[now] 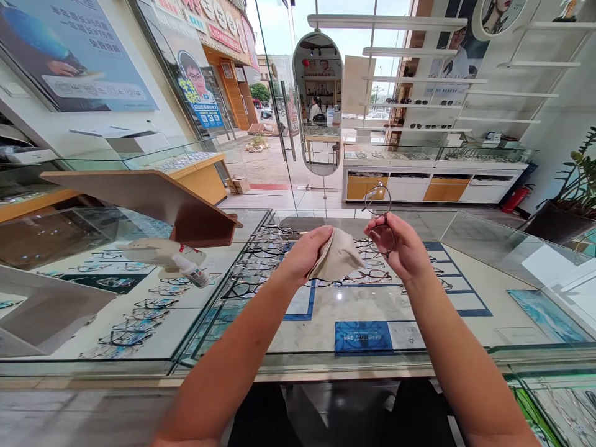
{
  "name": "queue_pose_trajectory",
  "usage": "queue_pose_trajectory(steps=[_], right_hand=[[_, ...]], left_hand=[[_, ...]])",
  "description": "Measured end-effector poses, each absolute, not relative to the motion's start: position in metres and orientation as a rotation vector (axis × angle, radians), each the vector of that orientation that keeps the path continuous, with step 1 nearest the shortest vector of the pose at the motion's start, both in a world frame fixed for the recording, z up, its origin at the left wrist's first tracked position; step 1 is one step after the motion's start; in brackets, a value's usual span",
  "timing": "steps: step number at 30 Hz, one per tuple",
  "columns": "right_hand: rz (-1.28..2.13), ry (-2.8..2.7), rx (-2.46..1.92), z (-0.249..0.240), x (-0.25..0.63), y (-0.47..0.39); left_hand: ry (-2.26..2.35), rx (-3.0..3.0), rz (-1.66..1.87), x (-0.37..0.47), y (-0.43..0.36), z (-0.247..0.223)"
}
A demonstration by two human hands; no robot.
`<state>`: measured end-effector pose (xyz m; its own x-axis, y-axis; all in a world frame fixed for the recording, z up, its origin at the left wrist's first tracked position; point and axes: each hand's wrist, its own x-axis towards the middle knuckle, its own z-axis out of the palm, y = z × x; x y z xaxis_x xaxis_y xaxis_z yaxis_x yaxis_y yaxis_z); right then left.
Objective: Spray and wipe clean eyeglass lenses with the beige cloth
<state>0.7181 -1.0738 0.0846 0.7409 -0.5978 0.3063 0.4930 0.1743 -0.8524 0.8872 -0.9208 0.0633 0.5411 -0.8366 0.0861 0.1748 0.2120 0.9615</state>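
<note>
My left hand [311, 253] is closed on a beige cleaning cloth [339, 256], which hangs loosely to the right of the fingers. A pair of thin-rimmed eyeglasses [378, 198] is raised in my right hand [399, 243], one lens upright above the fingertips and the other down by the palm. Cloth and eyeglasses are apart, with a small gap between them. Both hands are above the glass display counter [316, 338]. Under the glass, several eyeglass frames [251, 267] lie in rows, partly hidden by my hands and forearms.
Left on the counter are a white spray bottle [190, 268] and a brown wooden stand [186, 205]. A blue-and-white card [363, 336] lies near the front edge. Ahead stand an oval mirror [321, 149] and shelves with sunglasses [421, 102]; a potted plant [575, 180] is at right.
</note>
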Motion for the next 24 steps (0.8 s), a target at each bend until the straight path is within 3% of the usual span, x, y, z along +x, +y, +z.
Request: queue_pose_trajectory(steps=[6,11,19,24], right_hand=[[-0.759,0.113,-1.122,0.082,0.720,-1.073],[-0.767,0.121,-1.171,0.090,0.720,-1.081],[-0.777,-0.088,-1.533,0.187,0.711,-1.071],[-0.780,-0.179,-1.663,0.212,0.704,-1.055]], left_hand=[[-0.863,1.233,-0.825,0.872,-0.917,0.069],[-1.159,1.361,-0.622,0.868,-0.915,0.088],[-1.231,1.335,-0.057,0.877,-0.909,0.189],[-1.296,1.368,0.216,0.868,-0.889,0.211]])
